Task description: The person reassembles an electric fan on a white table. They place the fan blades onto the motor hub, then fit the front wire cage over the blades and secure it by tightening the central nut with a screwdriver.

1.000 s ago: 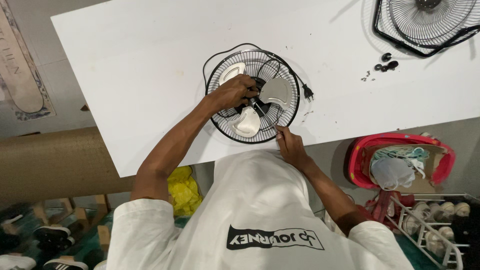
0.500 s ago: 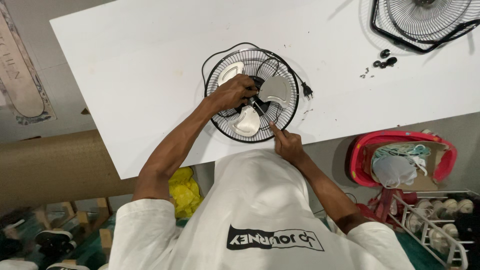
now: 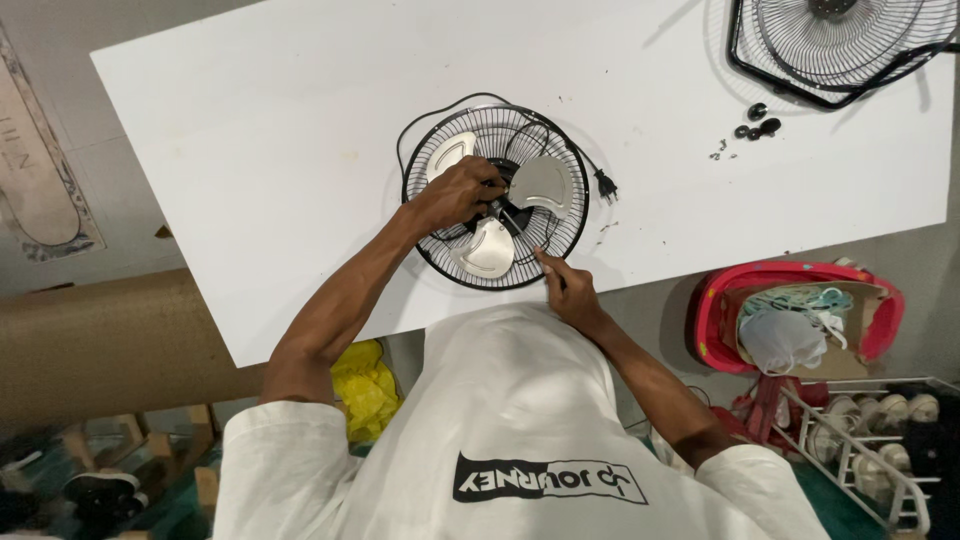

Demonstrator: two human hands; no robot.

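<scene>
Fan (image 3: 470,262), seen from the head camera, lay flat on its back near the front edge of the white table (image 3: 260,150), probably so its three pale blades (image 3: 543,183) faced up within easy reach. The left hand (image 3: 455,195) was curled shut over the hub (image 3: 500,186) at the middle, apparently gripping it. The right hand (image 3: 565,290) was loosely spread, one fingertip resting on the fan's near rim, likely to stop it sliding. A plug (image 3: 605,184) trailed just beside the fan. A second grille (image 3: 835,40) and small dark screws (image 3: 757,120) sat well apart, out of the way.
</scene>
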